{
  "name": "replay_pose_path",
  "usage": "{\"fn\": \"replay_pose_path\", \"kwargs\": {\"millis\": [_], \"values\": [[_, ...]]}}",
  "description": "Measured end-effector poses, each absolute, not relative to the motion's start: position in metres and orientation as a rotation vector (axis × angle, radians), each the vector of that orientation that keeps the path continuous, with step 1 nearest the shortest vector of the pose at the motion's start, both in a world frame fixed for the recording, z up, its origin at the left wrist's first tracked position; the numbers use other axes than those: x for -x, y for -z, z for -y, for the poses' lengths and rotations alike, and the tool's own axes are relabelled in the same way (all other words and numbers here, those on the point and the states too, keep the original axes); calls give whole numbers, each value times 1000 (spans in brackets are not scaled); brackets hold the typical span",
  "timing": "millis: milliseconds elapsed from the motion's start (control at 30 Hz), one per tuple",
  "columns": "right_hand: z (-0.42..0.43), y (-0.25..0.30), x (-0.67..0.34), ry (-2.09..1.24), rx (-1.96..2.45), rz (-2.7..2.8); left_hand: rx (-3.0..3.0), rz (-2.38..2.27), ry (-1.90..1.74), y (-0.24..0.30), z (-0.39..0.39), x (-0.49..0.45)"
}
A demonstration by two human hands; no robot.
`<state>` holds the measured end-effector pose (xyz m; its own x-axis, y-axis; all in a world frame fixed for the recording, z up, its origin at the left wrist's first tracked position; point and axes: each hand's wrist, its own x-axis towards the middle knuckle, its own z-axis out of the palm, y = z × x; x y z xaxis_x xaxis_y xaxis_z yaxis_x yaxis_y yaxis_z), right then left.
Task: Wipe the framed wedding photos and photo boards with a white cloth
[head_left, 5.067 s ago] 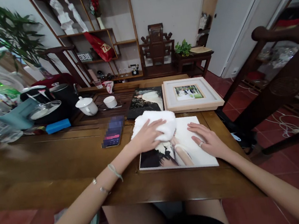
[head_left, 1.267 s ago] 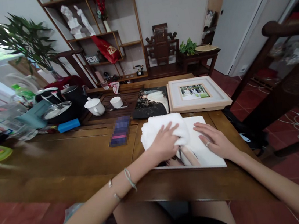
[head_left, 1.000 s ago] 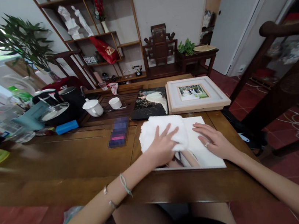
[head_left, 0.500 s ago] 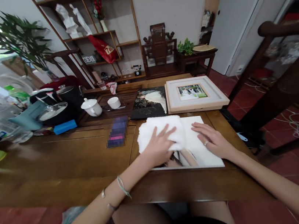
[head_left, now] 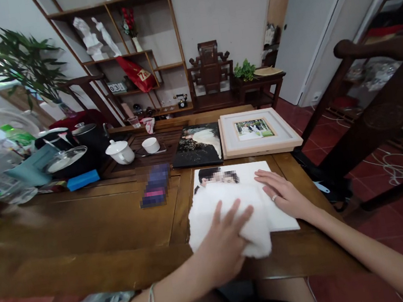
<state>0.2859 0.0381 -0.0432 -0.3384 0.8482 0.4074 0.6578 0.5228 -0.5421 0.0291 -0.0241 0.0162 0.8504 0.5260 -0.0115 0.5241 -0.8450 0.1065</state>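
Observation:
My left hand (head_left: 224, 245) lies with its fingers spread on a white cloth (head_left: 206, 215), pressing it down; its thumb is hidden. Under the cloth is a white photo panel (head_left: 288, 219) with a printed picture of two people, mostly covered, whose blurred heads show above the cloth. The cloth's near edge hangs past the panel's near edge. On the panel's right side rests my right hand (head_left: 286, 194), open, fingers stretched out, with a ring on one finger.
Behind the panel lie a dark photo panel (head_left: 196, 154) and a pale wooden picture frame (head_left: 261, 147). Left of the panel is a pixelated purple object (head_left: 154, 186). A lidded white cup (head_left: 119, 152), a small white bowl (head_left: 150, 145) and a blue box (head_left: 83, 180) stand farther left.
My left hand has drawn the cloth toward me, from the panel's upper part to its near edge, uncovering the printed heads. My right hand stays on the panel's right side.

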Motion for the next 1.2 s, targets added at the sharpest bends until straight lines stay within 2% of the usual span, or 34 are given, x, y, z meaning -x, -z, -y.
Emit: {"fn": "replay_pose_path", "kwargs": {"millis": [167, 433, 567, 1000, 1200], "values": [[-38, 44, -286, -373, 1227, 2096, -2952, -711, -27, -14, 48, -30], [-38, 44, -287, -378, 1221, 2108, -2892, -1084, -42, -16, -48, -35], [-39, 44, -287, -369, 1221, 2114, -2935, -1161, -45, -16, -68, -53], [-38, 45, -287, -371, 1236, 2120, -3000, -925, -64, -13, 41, -45], [-38, 45, -287, -365, 1243, 2122, -2901, -1001, -40, -14, 5, -41]]}}
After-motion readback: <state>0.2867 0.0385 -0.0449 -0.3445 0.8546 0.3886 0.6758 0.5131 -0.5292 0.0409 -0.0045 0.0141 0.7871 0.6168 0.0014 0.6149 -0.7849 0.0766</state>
